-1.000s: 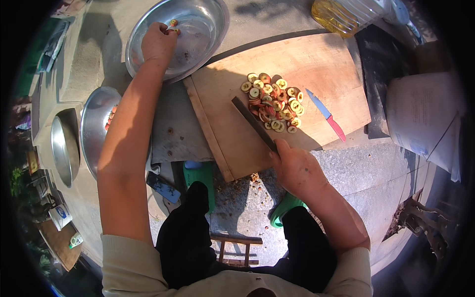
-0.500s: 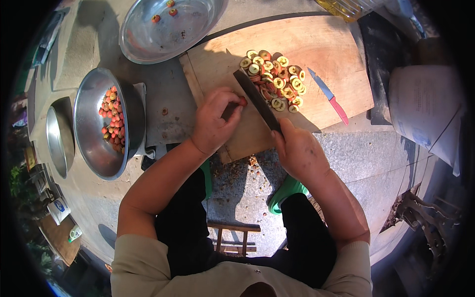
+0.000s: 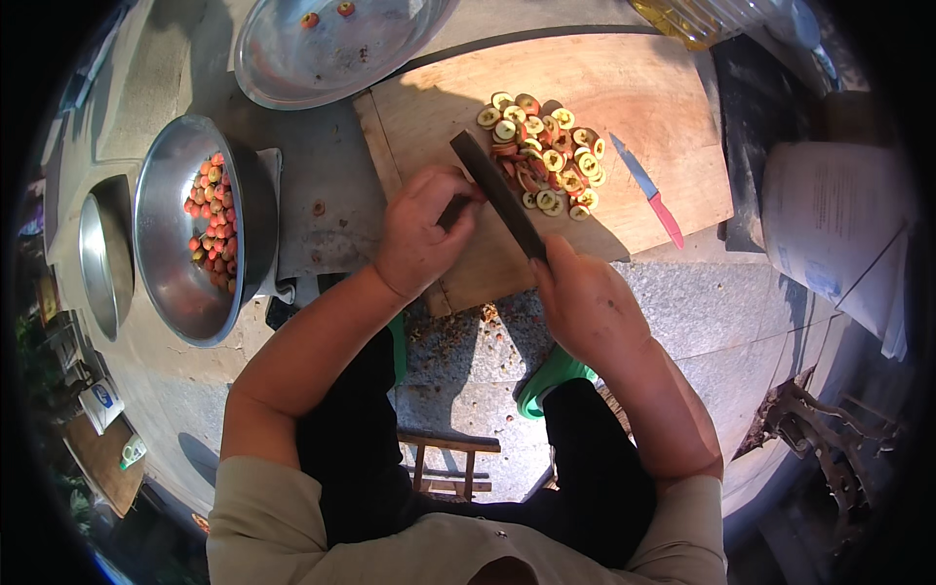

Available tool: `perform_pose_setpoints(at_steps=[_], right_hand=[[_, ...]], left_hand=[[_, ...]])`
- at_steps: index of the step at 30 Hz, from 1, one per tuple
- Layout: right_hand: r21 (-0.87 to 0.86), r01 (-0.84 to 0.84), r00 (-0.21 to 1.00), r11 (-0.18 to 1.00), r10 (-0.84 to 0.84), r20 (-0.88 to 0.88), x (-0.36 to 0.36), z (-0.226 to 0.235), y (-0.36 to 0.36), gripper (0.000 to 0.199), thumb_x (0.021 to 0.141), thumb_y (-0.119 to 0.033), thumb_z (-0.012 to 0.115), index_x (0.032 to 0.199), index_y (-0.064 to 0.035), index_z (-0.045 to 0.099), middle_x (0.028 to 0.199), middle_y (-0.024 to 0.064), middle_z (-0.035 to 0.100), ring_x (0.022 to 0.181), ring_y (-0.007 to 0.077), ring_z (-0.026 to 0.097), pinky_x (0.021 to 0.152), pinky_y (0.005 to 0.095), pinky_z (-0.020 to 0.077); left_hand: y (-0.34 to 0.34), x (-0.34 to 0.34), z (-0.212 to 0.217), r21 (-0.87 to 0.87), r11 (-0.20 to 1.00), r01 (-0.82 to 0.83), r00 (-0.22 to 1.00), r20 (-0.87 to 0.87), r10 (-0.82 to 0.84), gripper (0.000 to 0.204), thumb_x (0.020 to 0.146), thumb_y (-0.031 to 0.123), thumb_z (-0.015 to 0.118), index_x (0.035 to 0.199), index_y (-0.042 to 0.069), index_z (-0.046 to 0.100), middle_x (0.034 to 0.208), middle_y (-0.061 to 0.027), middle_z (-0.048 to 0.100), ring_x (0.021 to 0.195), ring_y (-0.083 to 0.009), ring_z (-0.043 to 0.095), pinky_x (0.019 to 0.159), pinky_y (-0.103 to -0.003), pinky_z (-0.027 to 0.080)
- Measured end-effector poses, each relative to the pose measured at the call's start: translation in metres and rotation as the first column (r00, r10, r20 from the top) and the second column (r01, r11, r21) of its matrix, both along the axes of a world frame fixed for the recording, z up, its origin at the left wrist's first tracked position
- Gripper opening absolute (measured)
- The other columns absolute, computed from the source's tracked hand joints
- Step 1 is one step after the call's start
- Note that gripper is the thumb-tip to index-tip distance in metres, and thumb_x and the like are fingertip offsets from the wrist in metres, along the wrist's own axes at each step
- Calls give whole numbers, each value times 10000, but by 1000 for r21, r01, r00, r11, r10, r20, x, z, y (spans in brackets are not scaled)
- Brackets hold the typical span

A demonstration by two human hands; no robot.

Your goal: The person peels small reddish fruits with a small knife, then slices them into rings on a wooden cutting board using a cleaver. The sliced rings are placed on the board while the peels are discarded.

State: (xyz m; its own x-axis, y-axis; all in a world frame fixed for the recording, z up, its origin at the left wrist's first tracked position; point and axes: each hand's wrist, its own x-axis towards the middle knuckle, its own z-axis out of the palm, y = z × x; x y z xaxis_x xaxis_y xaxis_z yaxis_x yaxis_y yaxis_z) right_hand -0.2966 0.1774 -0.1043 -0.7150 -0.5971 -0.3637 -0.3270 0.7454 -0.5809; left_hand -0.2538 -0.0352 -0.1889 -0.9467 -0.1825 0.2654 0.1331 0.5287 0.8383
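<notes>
My right hand [image 3: 593, 302] is wrapped round the handle of a cleaver [image 3: 495, 192]. Its dark blade points away from me and slants up to the left, over the cutting board [image 3: 658, 107]. Close against the blade's left side, my left hand [image 3: 421, 232] pinches a small red hawthorn [image 3: 477, 194], mostly covered by the fingers. To the right of the blade lies a loose pile of hawthorn slices [image 3: 554, 159], pale inside with red skin, several with a hole in the middle. The blade hides the pile's left edge.
A small knife [image 3: 647, 190] with a red handle rests right of the pile. At left, a deep metal bowl [image 3: 168, 271] holds whole hawthorns [image 3: 216, 216]. A wide metal basin [image 3: 278, 73] stands beyond the board, and a white sack [image 3: 829, 210] at far right.
The cleaver's blade has shifted left, closer to my left fingertips. The hawthorn shows less between the fingers. The whole view has shifted slightly.
</notes>
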Motion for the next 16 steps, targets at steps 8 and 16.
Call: perform_pose_setpoints(at_steps=[8, 16], right_hand=[[4, -14, 1000, 1000, 14, -25, -13, -11, -22, 195, 1036, -217, 537, 1064, -24, 548, 814, 275, 664, 806, 500, 646, 702, 591, 480], [72, -42, 999, 996, 42, 7, -2, 11, -3, 221, 1026, -240, 556, 1008, -22, 521, 765, 273, 669, 757, 494, 668, 695, 609, 514]], left_hand=[[-2, -1, 0, -64, 998, -1, 997, -79, -4, 182, 800, -50, 733, 950, 36, 676, 972, -128, 668, 915, -318, 681, 778, -381, 553], [0, -1, 3, -37, 999, 6, 996, -86, -9, 198, 806, -54, 729, 971, 43, 678, 970, -130, 666, 901, -316, 684, 763, -380, 551]])
